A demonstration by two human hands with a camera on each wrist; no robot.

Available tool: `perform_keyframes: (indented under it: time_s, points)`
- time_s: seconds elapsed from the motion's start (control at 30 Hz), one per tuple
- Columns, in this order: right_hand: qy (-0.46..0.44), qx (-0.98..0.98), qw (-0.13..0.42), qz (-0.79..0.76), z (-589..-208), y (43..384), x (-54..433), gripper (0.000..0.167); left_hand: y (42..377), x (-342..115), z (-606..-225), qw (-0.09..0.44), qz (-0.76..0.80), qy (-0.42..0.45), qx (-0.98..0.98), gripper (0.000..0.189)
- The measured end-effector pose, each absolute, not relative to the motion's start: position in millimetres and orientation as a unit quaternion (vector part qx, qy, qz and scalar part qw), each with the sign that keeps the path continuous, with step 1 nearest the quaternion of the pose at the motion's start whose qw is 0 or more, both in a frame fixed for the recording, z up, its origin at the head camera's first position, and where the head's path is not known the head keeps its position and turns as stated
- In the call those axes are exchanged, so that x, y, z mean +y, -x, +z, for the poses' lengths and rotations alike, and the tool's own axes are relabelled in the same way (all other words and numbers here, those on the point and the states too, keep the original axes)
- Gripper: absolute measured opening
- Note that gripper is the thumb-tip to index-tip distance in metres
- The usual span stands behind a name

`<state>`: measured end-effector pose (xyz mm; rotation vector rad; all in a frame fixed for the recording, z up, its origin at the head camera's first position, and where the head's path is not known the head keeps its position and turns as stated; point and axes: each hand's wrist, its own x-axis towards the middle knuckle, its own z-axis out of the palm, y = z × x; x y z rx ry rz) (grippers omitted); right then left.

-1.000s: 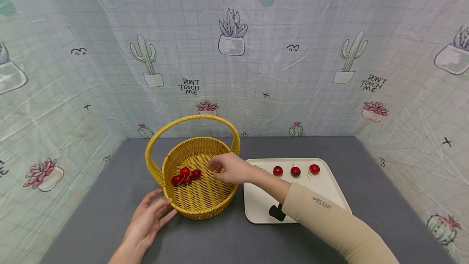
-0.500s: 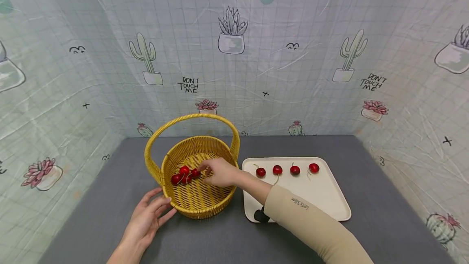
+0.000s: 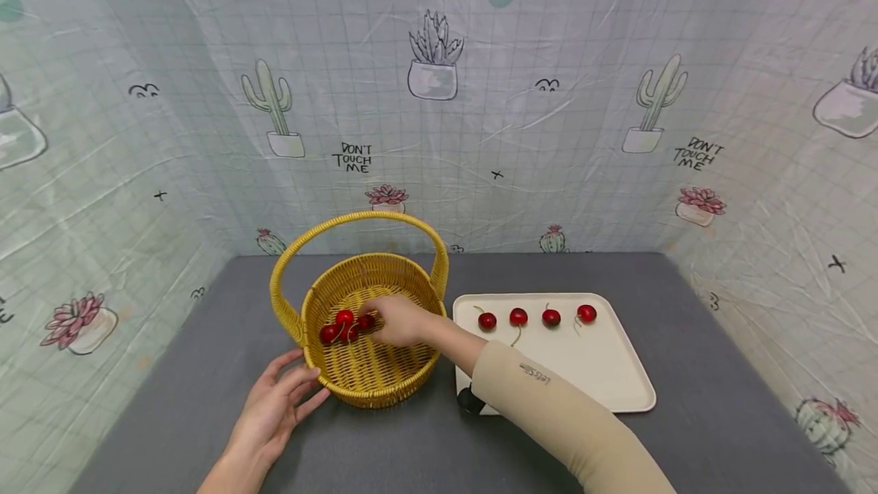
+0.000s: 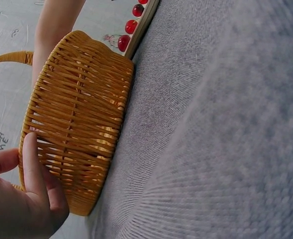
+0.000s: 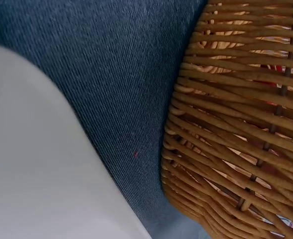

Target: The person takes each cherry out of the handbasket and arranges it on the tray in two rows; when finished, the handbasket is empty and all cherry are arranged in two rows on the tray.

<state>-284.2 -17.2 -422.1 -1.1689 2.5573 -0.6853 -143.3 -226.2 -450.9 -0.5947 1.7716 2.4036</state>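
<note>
Since half a second before, the right hand point(image 3: 398, 320) has gone a little further left inside the yellow wicker basket point(image 3: 370, 397), which stands upright on the grey tabletop point(image 3: 384, 452). If this hand pushes against the wall, I think the basket could slide, because the left hand point(image 3: 270, 402) only touches its near-left side, with fingers loosely extended. To the right, the beige sleeve point(image 3: 549, 418) passes above the white tray point(image 3: 610, 349); if it sinks, it may drag the tray and set the four tray cherries point(image 3: 518, 317) rolling. Inside the basket, four red cherries point(image 3: 344, 318) lie close together. The right fingers are bent beside the rightmost one; whether they pinch it, I cannot tell. A clumsy pinch could squeeze that round fruit away.
</note>
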Motion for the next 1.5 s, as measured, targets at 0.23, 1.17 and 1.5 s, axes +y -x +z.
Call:
perform_keyframes:
  time_s: [0.23, 1.17, 1.5]
  points:
    - [0.401, 0.88, 0.16, -0.199, -411.3, 288.9, -23.5, 0.047, 142.7, -226.5, -450.4, 0.049, 0.792, 0.19, 0.579, 0.066]
    - [0.438, 0.877, 0.14, -0.141, -421.9, 297.9, -29.4, 0.03, 143.1, -227.1, -451.1, 0.05, 0.791, 0.19, 0.58, 0.062]
    - [0.448, 0.869, 0.147, -0.152, -405.3, 288.1, -22.3, 0.027, 142.4, -227.9, -450.4, 0.049, 0.789, 0.19, 0.582, 0.064]
